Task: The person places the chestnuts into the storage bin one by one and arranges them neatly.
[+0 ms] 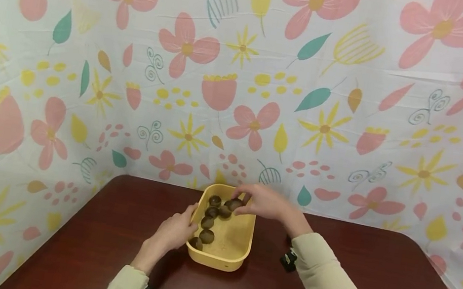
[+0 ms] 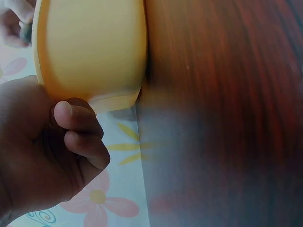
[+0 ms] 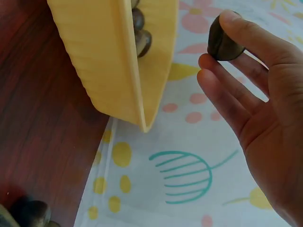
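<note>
A yellow plastic basin [image 1: 221, 263] stands on the table, with several dark brown rounded, chestnut-like pieces [image 1: 207, 236] lying along its left side and far end. My left hand [image 1: 176, 228] grips the basin's left rim; in the left wrist view its fingertips [image 2: 78, 116] curl at the basin wall. Over the far right part of the basin, my right hand [image 1: 265, 202] pinches one dark brown rounded piece [image 3: 222, 40] between thumb and fingers. In the right wrist view this piece is held above the rim level, apart from the others.
The dark red-brown wooden table [image 1: 326, 288] reaches out on both sides of the basin. Behind it hangs a white cloth with flower prints [image 1: 322, 168]. Low in the right wrist view, more dark rounded things [image 3: 31, 213] sit on the table.
</note>
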Action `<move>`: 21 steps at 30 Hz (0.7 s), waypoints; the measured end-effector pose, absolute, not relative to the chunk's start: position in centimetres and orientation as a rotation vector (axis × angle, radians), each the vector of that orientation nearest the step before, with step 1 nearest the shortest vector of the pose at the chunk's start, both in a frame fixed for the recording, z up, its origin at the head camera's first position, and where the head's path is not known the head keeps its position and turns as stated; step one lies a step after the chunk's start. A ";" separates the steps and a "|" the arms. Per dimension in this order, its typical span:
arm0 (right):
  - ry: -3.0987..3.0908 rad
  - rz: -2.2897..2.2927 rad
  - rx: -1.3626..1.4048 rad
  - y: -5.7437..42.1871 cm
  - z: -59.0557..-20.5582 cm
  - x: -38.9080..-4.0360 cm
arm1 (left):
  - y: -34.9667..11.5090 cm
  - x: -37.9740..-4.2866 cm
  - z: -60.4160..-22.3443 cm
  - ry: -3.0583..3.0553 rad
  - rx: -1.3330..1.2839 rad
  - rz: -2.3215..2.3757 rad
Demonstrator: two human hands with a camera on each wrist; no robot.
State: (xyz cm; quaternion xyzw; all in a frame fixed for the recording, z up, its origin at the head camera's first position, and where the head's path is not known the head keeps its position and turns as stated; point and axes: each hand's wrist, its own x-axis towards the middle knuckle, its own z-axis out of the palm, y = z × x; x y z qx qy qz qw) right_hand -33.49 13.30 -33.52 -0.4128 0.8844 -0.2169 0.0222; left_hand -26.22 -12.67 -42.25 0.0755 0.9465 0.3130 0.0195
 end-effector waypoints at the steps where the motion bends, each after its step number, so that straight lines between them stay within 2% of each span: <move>1: 2.731 -0.671 -1.273 13.0 -33.6 -33.7 | -12.6 -26.2 -42.2 2.932 0.238 0.975; 8: 2.625 -0.817 -1.147 11.3 -35.0 -35.8 | -12.7 -26.2 -42.4 2.924 0.225 0.988; 21: 2.601 -0.759 -1.045 9.2 -35.7 -37.7 | -12.6 -26.5 -42.5 2.921 0.221 0.970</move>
